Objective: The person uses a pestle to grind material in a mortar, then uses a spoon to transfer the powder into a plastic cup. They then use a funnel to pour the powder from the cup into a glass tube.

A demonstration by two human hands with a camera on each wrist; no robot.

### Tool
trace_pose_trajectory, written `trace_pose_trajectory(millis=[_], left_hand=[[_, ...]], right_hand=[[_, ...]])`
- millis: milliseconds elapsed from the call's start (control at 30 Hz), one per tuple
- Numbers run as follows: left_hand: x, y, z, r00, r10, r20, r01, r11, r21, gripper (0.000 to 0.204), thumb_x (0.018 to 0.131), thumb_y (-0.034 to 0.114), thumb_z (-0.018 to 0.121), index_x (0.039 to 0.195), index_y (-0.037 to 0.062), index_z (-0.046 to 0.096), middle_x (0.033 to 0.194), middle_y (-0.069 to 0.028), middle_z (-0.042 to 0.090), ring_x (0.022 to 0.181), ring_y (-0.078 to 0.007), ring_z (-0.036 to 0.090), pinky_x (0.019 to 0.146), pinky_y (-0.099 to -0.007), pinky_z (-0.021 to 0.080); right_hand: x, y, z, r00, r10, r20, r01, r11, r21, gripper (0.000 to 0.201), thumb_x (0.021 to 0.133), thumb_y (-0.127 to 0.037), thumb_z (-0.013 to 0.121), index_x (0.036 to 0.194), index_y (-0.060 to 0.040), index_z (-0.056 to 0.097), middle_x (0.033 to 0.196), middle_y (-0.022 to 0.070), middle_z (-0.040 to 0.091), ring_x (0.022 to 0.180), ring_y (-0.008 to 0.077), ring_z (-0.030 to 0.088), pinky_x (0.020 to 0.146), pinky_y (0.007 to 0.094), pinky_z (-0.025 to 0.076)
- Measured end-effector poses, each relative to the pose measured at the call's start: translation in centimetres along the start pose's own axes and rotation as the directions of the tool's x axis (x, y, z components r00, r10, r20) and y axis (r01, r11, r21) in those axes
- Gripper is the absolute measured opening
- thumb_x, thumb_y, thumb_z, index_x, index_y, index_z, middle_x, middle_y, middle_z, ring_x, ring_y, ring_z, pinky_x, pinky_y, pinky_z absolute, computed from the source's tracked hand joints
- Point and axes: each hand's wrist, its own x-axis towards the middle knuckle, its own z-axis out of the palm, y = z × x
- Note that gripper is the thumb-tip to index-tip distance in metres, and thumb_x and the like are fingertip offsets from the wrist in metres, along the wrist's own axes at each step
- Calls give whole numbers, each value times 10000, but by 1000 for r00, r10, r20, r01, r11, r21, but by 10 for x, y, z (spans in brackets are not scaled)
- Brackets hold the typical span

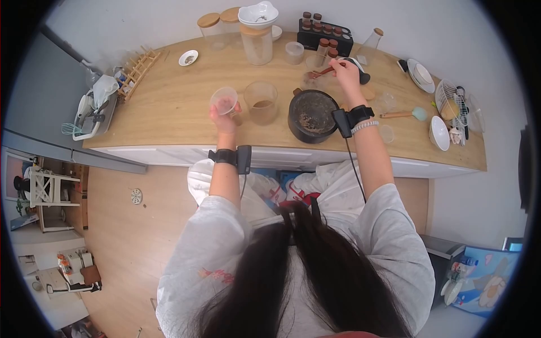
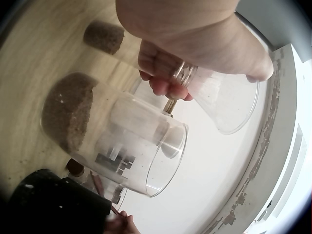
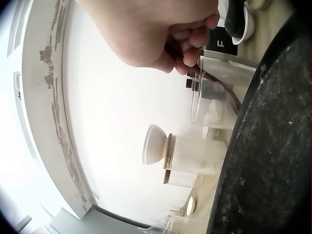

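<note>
In the head view my left hand is at the counter's front, left of a wide clear glass jar. Its fingers grip the neck of a small clear bottle with brown powder at its bottom; a clear funnel flares from the neck. The wide jar also holds brown powder, seen in the left wrist view. My right hand pinches the handle of a reddish-brown spoon beyond the black pot. The spoon's lower end is at a clear glass container, behind the pot's rim.
Behind stand a black spice rack with brown-capped jars, and a lidded jar topped by white bowls. A spatula lies right, near a white bowl and a wire basket. A wooden rack is left.
</note>
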Motion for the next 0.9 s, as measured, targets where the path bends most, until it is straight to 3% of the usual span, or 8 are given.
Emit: trace_pose_trajectory(millis=[333, 533, 733, 833, 900], left_hand=[[2, -5, -4, 1000, -13, 6, 13, 1000, -6, 650, 799, 568, 210, 794, 12, 546, 597, -100, 517, 577, -221, 498, 564, -320, 393], [0, -3, -3, 1000, -14, 7, 14, 1000, 2, 646, 798, 576, 218, 791, 14, 538, 600, -99, 517, 578, -218, 496, 563, -319, 393], [-2, 1, 1, 1000, -19, -10, 19, 1000, 5, 623, 802, 563, 236, 796, 17, 537, 601, -98, 518, 577, -212, 496, 558, -321, 392], [-4, 4, 3, 999, -28, -37, 29, 1000, 12, 611, 803, 555, 241, 804, 16, 531, 599, -98, 512, 574, -213, 492, 554, -323, 391], [-3, 3, 4, 999, -18, -40, 19, 1000, 8, 608, 804, 552, 241, 811, 15, 527, 598, -98, 507, 572, -213, 489, 553, -325, 391]], right_hand=[[-2, -4, -29, 990, 139, 5, -133, 935, 329, 186, 855, -159, 565, 861, 13, 636, 698, -3, 579, 566, 70, 482, 526, 204, 363], [-7, -3, -48, 976, 214, -24, -186, 893, 409, 182, 866, -178, 549, 874, -22, 643, 648, -19, 552, 535, 49, 446, 483, 195, 315], [-24, -5, -67, 980, 196, 13, -173, 827, 535, 217, 883, -214, 527, 901, -24, 630, 617, -29, 519, 518, 48, 405, 483, 191, 295], [-44, -11, -80, 990, 111, 83, -139, 773, 619, 226, 888, -208, 521, 890, -9, 626, 615, -23, 511, 527, 48, 406, 490, 188, 294], [-58, -13, -87, 993, 75, 95, -116, 806, 581, 226, 887, -202, 524, 892, 1, 621, 614, -19, 506, 529, 52, 410, 494, 190, 302]])
